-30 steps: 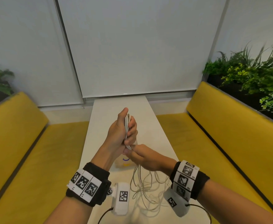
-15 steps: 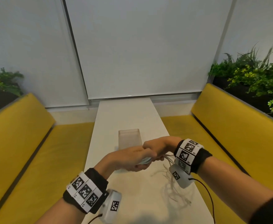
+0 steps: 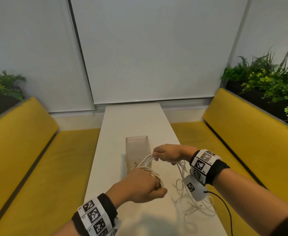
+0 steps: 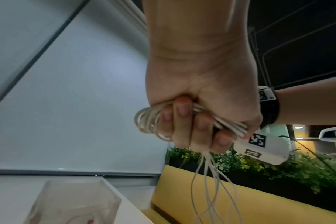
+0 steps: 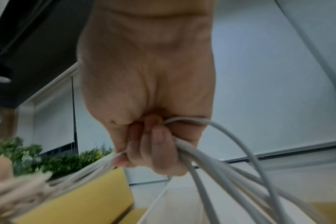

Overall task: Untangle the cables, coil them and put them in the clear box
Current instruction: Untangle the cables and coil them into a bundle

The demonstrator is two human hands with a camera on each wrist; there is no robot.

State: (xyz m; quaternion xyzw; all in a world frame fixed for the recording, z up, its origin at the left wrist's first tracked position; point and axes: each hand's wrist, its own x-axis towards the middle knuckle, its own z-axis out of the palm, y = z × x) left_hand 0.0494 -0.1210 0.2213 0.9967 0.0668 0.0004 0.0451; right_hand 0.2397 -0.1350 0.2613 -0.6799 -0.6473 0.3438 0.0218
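Above the white table [image 3: 134, 120], my left hand [image 3: 140, 186] grips a coil of white cable [image 3: 146, 169] in its fist; the left wrist view shows the loops [image 4: 148, 119] wrapped under my curled fingers [image 4: 184, 121]. My right hand [image 3: 167, 153] holds several strands of the same white cable [image 5: 211, 154], stretched from the coil. Loose cable [image 3: 191, 201] hangs from it and lies tangled on the table at the right. The clear box [image 3: 137, 150] stands just behind my hands, with something small and reddish inside [image 4: 86, 221].
Yellow benches [image 3: 20, 150] [image 3: 250, 142] flank the narrow table on both sides. Planters with green plants [image 3: 267, 79] sit behind the benches. White blinds [image 3: 148, 48] close off the far end. A black wire [image 3: 225, 206] runs from my right wrist camera.
Both hands have come down from chest height to just above the table. They have moved apart, drawing cable strands taut between them, and the loose tangle has shifted right.
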